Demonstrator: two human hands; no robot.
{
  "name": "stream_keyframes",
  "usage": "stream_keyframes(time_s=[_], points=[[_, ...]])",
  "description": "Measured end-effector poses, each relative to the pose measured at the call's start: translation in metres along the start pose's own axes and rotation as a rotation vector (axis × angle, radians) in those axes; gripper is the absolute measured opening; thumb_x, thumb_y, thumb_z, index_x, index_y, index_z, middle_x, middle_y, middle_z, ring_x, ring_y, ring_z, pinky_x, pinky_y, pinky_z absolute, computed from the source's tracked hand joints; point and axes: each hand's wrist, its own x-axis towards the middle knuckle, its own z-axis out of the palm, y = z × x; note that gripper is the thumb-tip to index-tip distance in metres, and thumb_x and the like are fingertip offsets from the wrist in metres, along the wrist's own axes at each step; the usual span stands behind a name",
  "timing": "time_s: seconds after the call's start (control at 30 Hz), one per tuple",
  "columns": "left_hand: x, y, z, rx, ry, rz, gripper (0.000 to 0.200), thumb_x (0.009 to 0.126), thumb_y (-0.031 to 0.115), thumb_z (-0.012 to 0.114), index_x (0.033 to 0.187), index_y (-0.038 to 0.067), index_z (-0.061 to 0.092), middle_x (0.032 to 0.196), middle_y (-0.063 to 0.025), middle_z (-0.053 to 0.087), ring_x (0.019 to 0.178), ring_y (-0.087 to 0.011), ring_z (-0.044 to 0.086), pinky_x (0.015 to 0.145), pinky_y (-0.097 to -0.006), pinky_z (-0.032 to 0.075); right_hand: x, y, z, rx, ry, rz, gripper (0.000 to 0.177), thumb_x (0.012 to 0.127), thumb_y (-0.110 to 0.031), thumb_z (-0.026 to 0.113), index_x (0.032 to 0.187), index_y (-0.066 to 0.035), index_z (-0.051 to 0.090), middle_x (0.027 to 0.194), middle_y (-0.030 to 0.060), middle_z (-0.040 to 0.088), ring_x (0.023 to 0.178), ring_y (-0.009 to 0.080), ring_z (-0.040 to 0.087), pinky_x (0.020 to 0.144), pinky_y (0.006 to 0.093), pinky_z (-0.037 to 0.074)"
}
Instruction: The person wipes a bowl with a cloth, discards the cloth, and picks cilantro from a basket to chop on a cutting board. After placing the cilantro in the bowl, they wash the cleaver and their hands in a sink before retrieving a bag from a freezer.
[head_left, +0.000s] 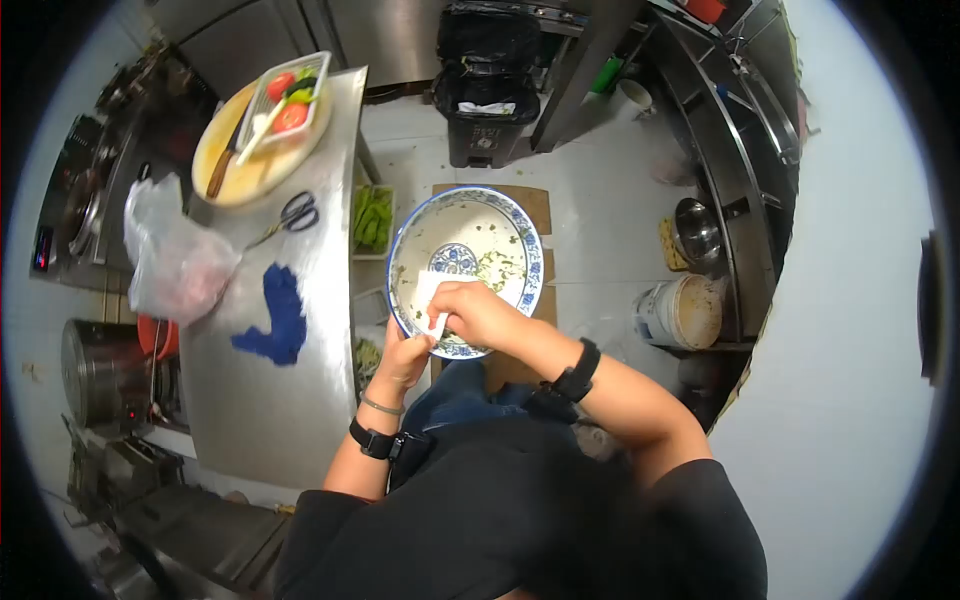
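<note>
A large bowl (533,262) with a blue-and-white patterned rim is held in front of my body, its inside turned up toward me. Bits of chopped green stick to its pale inner wall, mostly on the right and bottom. My left hand (408,355) grips the rim at the lower left, fingers partly hidden behind the wall. Inside the bowl, my right hand (474,312) pinches a white sheet (432,284) that looks like a paper towel, close to the left inner wall. The sheet covers part of the blue motif on the bowl's bottom.
On the steel table (235,425) at left are a blue cloth (283,318), scissors (297,212), a plastic bag (180,255) and a round board (225,150) bearing a knife and a vegetable basket (322,75). A black bin (487,130) stands ahead; a white bucket (665,310) is at right.
</note>
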Motion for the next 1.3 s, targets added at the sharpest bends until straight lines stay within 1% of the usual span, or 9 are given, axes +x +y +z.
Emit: stream_keyframes(time_s=[0.07,0.27,0.53,0.77,1.07,1.17,1.2,1.23,1.3], points=[[0.031,0.007,0.009,-0.013,-0.006,-0.015,0.072,0.061,0.007,0.059,0.129,0.001,0.038,0.120,-0.0081,0.052,0.111,-0.0216,0.051,0.095,-0.0337,0.040,0.007,0.025,-0.025,-0.053,-0.125,0.094,0.026,0.063,0.011,0.054,0.077,-0.006,0.067,0.081,0.0133,0.061,0.083,0.0326,0.060,0.075,0.0378,0.049],[0.151,0.027,0.024,-0.015,0.007,0.026,0.070,0.064,0.007,0.055,0.130,-0.001,0.036,0.120,-0.0108,0.052,0.112,-0.0237,0.051,0.095,-0.0356,0.042,0.092,0.063,-0.101,0.087,0.244,0.006,0.027,0.070,0.007,0.057,0.091,-0.007,0.066,0.091,0.0119,0.063,0.088,0.0306,0.061,0.078,0.0351,0.049],[0.285,0.028,0.042,0.038,0.193,0.183,0.060,0.064,-0.002,0.048,0.123,-0.005,0.044,0.111,-0.0091,0.055,0.102,-0.0200,0.056,0.092,-0.0307,0.043,0.181,0.178,-0.164,0.069,-0.125,-0.084,0.028,0.070,0.004,0.059,0.095,-0.007,0.067,0.086,0.0128,0.060,0.088,0.0335,0.057,0.078,0.0392,0.047],[0.401,0.031,0.001,0.266,0.331,0.227,0.086,0.064,0.000,0.053,0.141,0.008,0.015,0.130,-0.0106,0.036,0.118,-0.0198,0.040,0.098,-0.0325,0.036,0.261,0.254,-0.206,0.405,-0.277,-0.078,0.039,0.074,0.009,0.053,0.107,-0.009,0.066,0.106,0.0113,0.059,0.099,0.0273,0.058,0.087,0.0326,0.046],[0.600,0.070,0.005,0.431,0.381,0.195,0.088,0.066,-0.005,0.055,0.143,0.009,0.016,0.131,-0.0113,0.037,0.118,-0.0207,0.041,0.096,-0.0305,0.038,0.378,0.412,-0.255,0.055,-0.204,-0.130,0.029,0.072,0.007,0.055,0.095,-0.007,0.067,0.096,0.0130,0.058,0.091,0.0291,0.058,0.077,0.0333,0.048],[0.666,0.064,0.006,0.504,0.390,0.174,0.088,0.066,-0.007,0.056,0.143,0.009,0.017,0.128,-0.0118,0.041,0.113,-0.0199,0.045,0.092,-0.0293,0.041,0.398,0.483,-0.261,-0.139,-0.157,0.031,0.010,0.074,0.001,0.055,0.080,-0.003,0.062,0.097,0.0134,0.058,0.093,0.0302,0.058,0.080,0.0352,0.049],[0.685,0.066,0.014,0.422,0.432,0.066,0.087,0.067,-0.007,0.056,0.143,0.009,0.017,0.126,-0.0118,0.043,0.107,-0.0193,0.049,0.084,-0.0280,0.045,0.401,0.508,-0.258,0.126,-0.085,0.303,0.014,0.077,-0.003,0.053,0.087,-0.004,0.064,0.098,0.0126,0.059,0.092,0.0299,0.059,0.081,0.0347,0.048],[0.698,0.068,0.016,0.346,0.475,-0.051,0.086,0.067,-0.008,0.055,0.143,0.009,0.017,0.124,-0.0118,0.045,0.101,-0.0187,0.053,0.077,-0.0267,0.049,0.410,0.525,-0.262,-0.128,-0.108,0.463,0.017,0.079,-0.007,0.054,0.092,-0.005,0.065,0.098,0.0122,0.061,0.091,0.0301,0.060,0.080,0.0327,0.048],[0.731,0.058,0.010,0.342,0.512,-0.146,0.087,0.069,-0.005,0.057,0.143,0.012,0.015,0.115,-0.0112,0.051,0.088,-0.0197,0.058,0.052,-0.0263,0.053,0.424,0.546,-0.283,0.914,0.338,0.800,0.016,0.075,-0.005,0.059,0.089,-0.003,0.066,0.093,0.0129,0.063,0.088,0.0300,0.061,0.076,0.0321,0.049]])
